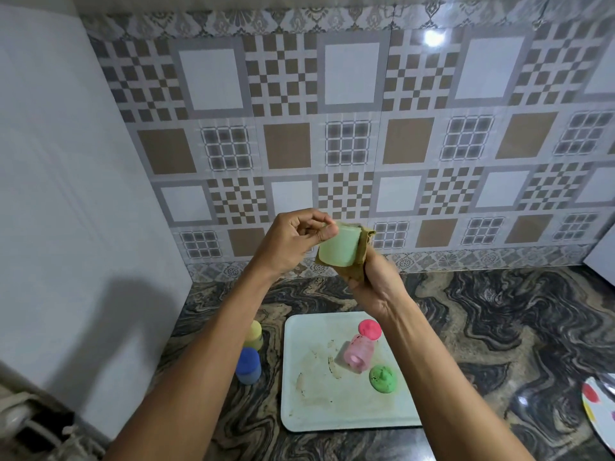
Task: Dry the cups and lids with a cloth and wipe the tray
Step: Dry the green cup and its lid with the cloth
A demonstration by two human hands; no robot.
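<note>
Both hands are up over the counter: my left hand (293, 239) pinches the green cup (337, 247), my right hand (374, 281) grips the cloth (357, 257) wrapped against it. Below, the stained tray (299, 410) holds a pink cup (356, 356) and two lids.

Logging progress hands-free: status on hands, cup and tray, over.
Left hand pinches green cup rim; right hand grips cloth against it. Pink cup, pink lid, green lid on stained tray. Nothing blocking.

Dark marbled countertop (499, 311), patterned tiled wall (349, 128), perhaps a spotted plate (599, 404) at right edge.
</note>
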